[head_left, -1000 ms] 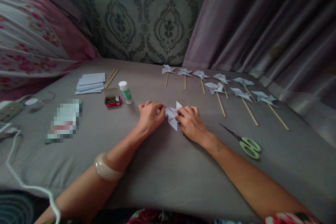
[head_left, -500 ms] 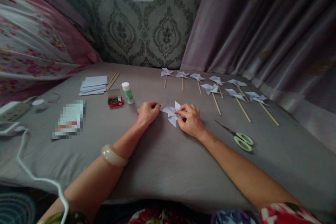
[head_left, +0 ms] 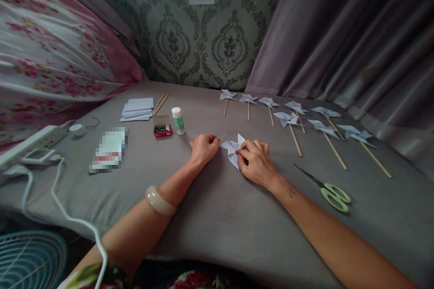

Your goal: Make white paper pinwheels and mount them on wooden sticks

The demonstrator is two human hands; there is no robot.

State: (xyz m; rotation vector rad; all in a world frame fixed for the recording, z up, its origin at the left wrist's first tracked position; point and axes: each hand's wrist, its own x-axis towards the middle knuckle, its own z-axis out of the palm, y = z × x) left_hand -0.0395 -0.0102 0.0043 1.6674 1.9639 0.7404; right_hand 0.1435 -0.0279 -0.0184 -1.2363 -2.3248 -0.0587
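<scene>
A white paper pinwheel [head_left: 231, 148] lies on the grey sheet between my hands, with no stick visible under it. My right hand [head_left: 257, 162] is closed on it, its finger and thumb pinched at the middle, and covers the right-hand blades. My left hand [head_left: 205, 150] is also closed in a pinch, fingertips right by the tip of the left blade. Whatever those fingers hold is too small or hidden to make out. To the right of my right hand lie scissors [head_left: 335, 196] with green handles, blades pointing away to the left.
Several pinwheels on sticks [head_left: 287, 119] lie at the back right. Back left are white paper sheets [head_left: 137, 109], wooden sticks [head_left: 160, 104], a glue stick [head_left: 178, 122] and an open red box of small metal pieces [head_left: 162, 132]. A power strip [head_left: 44, 142] with cables and a fan [head_left: 32, 259] are at far left.
The view has shifted, so everything on the sheet appears farther right, and more of the fan shows. Both hands keep nearly the same pose around the pinwheel.
</scene>
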